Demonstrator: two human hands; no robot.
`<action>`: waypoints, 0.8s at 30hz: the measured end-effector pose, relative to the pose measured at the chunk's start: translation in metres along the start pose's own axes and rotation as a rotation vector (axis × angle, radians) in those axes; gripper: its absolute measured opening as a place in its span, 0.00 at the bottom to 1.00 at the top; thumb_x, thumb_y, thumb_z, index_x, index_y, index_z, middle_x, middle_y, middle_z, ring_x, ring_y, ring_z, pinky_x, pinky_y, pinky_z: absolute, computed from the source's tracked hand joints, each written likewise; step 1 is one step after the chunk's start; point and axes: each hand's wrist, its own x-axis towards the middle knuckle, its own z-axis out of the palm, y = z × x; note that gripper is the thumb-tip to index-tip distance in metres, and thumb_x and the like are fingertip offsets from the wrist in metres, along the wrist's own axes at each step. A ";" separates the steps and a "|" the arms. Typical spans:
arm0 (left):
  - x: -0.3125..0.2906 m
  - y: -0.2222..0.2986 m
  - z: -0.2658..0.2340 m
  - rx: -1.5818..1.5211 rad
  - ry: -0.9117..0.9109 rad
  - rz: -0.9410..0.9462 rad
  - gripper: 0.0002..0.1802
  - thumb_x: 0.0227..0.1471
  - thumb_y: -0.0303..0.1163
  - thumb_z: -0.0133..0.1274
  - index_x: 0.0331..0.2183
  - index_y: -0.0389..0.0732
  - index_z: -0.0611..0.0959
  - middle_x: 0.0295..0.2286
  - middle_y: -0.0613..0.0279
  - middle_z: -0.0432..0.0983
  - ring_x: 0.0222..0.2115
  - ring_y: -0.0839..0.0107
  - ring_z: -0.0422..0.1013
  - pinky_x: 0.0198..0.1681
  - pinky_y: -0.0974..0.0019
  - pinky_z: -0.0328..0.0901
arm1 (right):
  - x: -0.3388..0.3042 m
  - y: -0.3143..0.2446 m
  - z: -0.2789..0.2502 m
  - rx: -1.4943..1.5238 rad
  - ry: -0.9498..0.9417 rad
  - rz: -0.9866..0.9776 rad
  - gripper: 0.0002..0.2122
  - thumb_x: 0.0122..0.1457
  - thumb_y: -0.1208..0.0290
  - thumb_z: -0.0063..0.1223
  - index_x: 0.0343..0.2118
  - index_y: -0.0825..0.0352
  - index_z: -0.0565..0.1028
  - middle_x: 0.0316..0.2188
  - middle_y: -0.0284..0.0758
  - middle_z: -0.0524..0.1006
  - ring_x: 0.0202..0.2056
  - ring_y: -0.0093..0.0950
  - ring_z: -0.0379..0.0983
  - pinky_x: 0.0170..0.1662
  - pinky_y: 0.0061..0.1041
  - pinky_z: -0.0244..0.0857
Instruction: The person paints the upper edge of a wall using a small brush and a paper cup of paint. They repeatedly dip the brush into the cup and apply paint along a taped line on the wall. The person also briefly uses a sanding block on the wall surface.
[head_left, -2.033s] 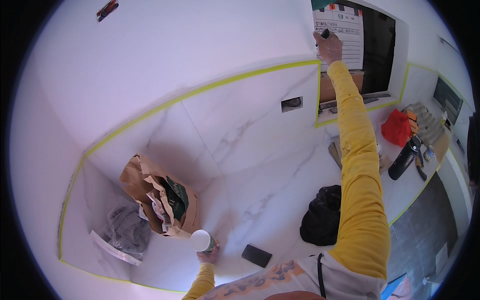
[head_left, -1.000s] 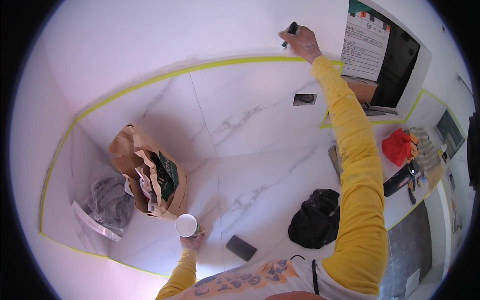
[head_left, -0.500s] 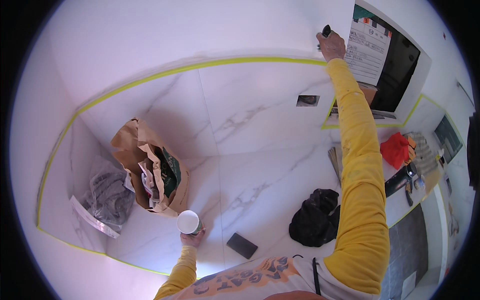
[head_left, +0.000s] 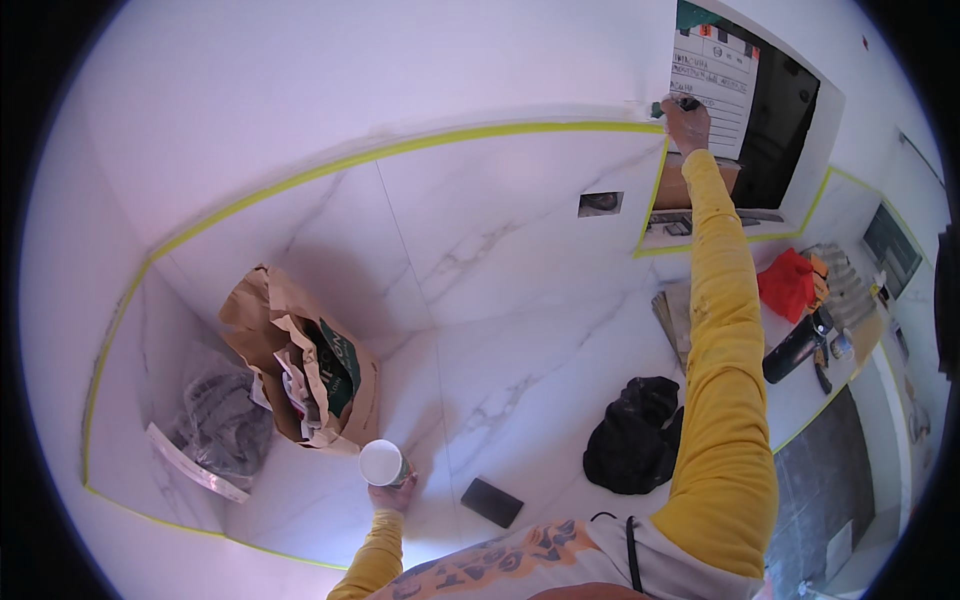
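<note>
My left hand [head_left: 396, 494] is wrapped round a paper cup [head_left: 383, 464] with a white inside, held above the marble-look counter. My right arm reaches far up to the wall, where my right hand [head_left: 689, 127] closes round a small paintbrush [head_left: 688, 103] with a dark handle. The brush's tip is at the white wall, just over the yellow-green masking tape [head_left: 560, 127] and beside the wall opening's left edge. My fingers partly hide the brush.
On the counter stand a brown paper bag [head_left: 355, 405], clear plastic sheeting [head_left: 225, 420], a dark flat phone-like object [head_left: 492, 502] and a black cloth [head_left: 632, 440]. Further right are a red cloth [head_left: 787, 284] and a black bottle [head_left: 797, 345]. A written sheet [head_left: 715, 85] hangs in the opening.
My right hand has moved down and right with the paintbrush, from the upper wall to the tape's corner by the opening. The view has shifted slightly; my left hand still holds the cup.
</note>
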 end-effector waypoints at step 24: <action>-0.006 0.032 0.001 0.131 0.084 0.048 0.31 0.36 0.41 0.71 0.43 0.40 0.80 0.38 0.55 0.81 0.41 0.59 0.77 0.48 0.61 0.70 | -0.043 -0.004 0.029 -0.032 -0.011 -0.348 0.13 0.54 0.66 0.59 0.39 0.67 0.80 0.30 0.39 0.82 0.30 0.35 0.79 0.38 0.29 0.72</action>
